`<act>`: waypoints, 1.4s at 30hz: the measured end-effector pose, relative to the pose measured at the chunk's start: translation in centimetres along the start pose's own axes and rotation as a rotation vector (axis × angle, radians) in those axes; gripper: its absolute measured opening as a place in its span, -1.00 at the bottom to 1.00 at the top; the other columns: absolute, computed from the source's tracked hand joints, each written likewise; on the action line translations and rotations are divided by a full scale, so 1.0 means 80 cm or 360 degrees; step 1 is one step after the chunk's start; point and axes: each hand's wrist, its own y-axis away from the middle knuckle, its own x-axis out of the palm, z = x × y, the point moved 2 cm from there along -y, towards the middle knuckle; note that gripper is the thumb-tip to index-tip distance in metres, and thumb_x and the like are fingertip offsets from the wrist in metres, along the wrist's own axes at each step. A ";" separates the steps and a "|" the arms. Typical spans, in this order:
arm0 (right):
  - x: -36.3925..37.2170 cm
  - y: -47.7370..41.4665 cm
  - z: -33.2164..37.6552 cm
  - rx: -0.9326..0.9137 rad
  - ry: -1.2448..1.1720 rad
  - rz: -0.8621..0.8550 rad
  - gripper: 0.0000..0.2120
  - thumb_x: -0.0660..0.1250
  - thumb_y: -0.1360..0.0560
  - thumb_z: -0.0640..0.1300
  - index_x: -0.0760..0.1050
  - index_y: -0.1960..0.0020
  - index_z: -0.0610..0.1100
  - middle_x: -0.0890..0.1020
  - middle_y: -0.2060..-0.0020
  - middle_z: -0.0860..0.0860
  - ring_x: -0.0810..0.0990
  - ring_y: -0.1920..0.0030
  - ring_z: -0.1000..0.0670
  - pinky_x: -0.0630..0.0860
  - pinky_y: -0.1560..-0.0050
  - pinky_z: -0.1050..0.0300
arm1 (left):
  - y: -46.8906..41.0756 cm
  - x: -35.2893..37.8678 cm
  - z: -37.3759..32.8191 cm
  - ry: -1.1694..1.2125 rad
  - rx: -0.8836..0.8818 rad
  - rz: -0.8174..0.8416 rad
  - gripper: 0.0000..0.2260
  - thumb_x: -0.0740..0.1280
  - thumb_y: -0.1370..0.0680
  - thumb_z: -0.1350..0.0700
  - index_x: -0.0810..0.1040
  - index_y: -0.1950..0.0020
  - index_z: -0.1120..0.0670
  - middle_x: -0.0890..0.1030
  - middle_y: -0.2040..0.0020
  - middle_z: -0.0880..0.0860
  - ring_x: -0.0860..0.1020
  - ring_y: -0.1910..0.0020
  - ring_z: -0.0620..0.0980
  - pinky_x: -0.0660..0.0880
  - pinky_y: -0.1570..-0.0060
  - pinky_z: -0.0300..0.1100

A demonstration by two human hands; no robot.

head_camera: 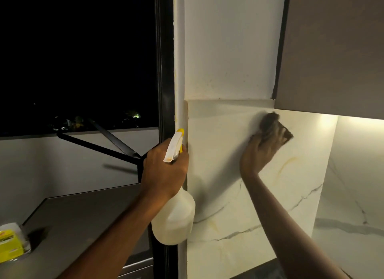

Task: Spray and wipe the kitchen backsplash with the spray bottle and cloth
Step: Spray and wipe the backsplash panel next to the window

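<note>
- While the right hand [261,152] is pressing the cloth [270,122] flat against the backsplash [224,174], its fingers are lying spread over the brown fabric rather than bunching it. Motion blur is hiding whether the thumb is hooking an edge.
- That cloth is sitting high on the backsplash, just under its top edge and toward its right side, so the wiping is happening in the upper corner.
- At the backsplash's left edge, the left hand [164,168] is wrapping curled fingers round the neck of the bottle [174,222], with the trigger head poking up above the knuckles. I cannot tell whether a finger is resting on the trigger.
- The bottle's pale body is hanging below that hand, overlapping the backsplash's lower left part; contact with the surface is not readable.
- Judging progress: wiping is under way but looking early. A yellow streak [285,166] is showing on the backsplash just below the wiping hand, and a fainter smudge [215,225] is sitting low near the left edge, so the middle and lower areas are probably waiting.
- No droplets are showing clearly, so how much has been sprayed is staying uncertain.
</note>
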 end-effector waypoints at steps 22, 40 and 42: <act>-0.070 -0.157 -0.109 -0.0400 0.0143 0.0290 -0.36 0.23 -0.54 -0.31 0.23 -0.57 0.03 0.14 -0.61 0.06 0.00 -0.63 -0.07 -0.04 -0.61 0.01 | -0.006 0.107 -0.032 0.0154 0.0053 0.0191 -0.72 0.26 -0.45 -0.02 0.58 0.07 0.18 0.64 0.18 0.25 0.60 0.26 0.25 0.60 0.36 0.25; -0.043 -0.020 -0.081 -0.0735 0.0142 0.0449 -0.42 0.20 -0.57 -0.19 0.24 -0.56 0.06 0.17 -0.60 0.03 0.03 -0.63 -0.07 -0.03 -0.60 0.00 | 0.006 0.080 -0.013 0.0184 0.0016 0.0132 -0.86 0.33 -0.51 0.05 0.59 0.17 0.10 0.59 0.20 0.28 0.56 0.31 0.19 0.58 0.35 0.24; -0.050 0.025 -0.090 -0.1483 0.0407 0.0862 -0.54 0.18 -0.66 -0.06 0.31 -0.55 -0.05 0.27 -0.55 -0.18 0.20 -0.57 -0.26 0.09 -0.58 -0.16 | 0.008 0.069 -0.006 0.0173 0.0030 0.0135 -0.69 0.26 -0.42 -0.04 0.60 0.11 0.19 0.61 0.24 0.24 0.56 0.32 0.17 0.59 0.36 0.22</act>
